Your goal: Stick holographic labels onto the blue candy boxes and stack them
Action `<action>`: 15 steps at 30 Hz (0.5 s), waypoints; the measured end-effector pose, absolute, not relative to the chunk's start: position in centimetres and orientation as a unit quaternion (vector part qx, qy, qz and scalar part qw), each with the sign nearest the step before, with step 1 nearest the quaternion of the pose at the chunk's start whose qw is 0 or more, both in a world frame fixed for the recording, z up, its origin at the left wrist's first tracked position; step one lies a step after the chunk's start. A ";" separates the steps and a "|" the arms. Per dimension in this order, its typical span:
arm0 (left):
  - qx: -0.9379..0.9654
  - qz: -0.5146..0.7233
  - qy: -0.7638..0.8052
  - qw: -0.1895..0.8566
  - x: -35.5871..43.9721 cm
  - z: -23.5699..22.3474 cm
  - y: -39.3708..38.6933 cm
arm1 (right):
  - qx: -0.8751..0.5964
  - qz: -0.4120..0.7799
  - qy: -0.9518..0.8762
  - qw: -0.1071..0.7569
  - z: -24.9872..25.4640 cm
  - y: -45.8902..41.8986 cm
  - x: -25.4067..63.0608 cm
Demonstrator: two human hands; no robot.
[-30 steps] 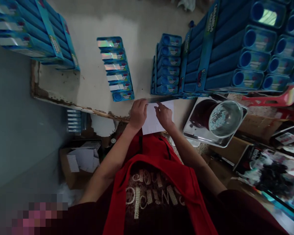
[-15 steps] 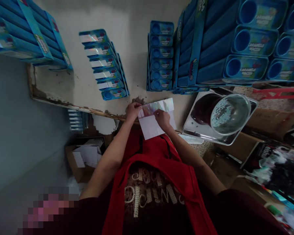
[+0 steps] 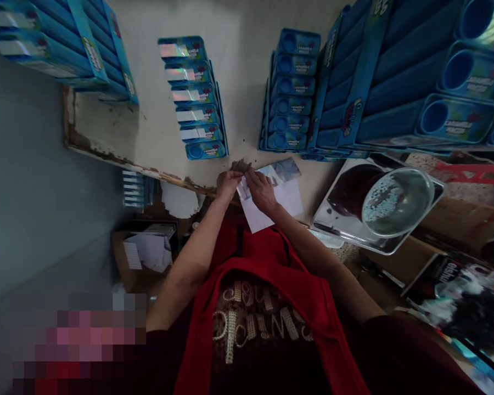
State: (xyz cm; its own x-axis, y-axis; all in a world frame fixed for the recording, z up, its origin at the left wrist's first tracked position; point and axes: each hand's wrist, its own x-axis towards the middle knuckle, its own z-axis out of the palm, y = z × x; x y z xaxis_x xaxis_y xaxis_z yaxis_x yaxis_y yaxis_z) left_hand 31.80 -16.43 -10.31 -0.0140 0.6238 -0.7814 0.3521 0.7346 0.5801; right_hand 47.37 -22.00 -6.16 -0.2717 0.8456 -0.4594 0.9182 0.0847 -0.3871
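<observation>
Hands at sheet's edge, gap between boxes beyond

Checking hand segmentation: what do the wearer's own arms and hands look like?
Left hand and right hand ungloved; forearms bare, no watch visible. Dark sleeves end above them. Red apron over dark top, pale lettering.

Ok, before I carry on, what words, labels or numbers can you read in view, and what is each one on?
"CARAMELO": fronts of the right stack, middle row and left row; a second line starts "MAC", the rest blurred.
Bands on the right stack: lettering too blurred.
Shirt: beaded letters, upside down and partly covered; not readable whole.
Black carton: sideways, cut-off lettering; unsure.
Paper: nothing legible.
</observation>
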 end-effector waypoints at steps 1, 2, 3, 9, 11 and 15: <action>0.334 0.109 0.706 0.614 31.8 -10.2 -16.5 | 0.591 -0.313 0.741 0.055 -6.3 -22.6 47.6; 0.324 0.108 0.711 0.615 31.8 -10.1 -16.5 | 0.584 -0.316 0.746 0.053 -6.3 -23.2 47.9; 0.318 0.107 0.716 0.612 31.8 -9.9 -16.4 | 0.579 -0.319 0.749 0.050 -6.2 -23.7 48.1; 0.372 0.124 0.720 0.573 32.1 -9.0 -15.6 | 0.621 -0.311 0.718 0.049 -3.9 -25.0 48.8; 0.417 0.121 0.712 0.552 32.6 -8.8 -15.3 | 0.646 -0.299 0.701 0.042 -2.4 -24.9 48.9; 0.499 0.144 0.693 0.500 33.2 -7.3 -15.3 | 0.720 -0.328 0.611 -0.044 1.7 -23.8 49.1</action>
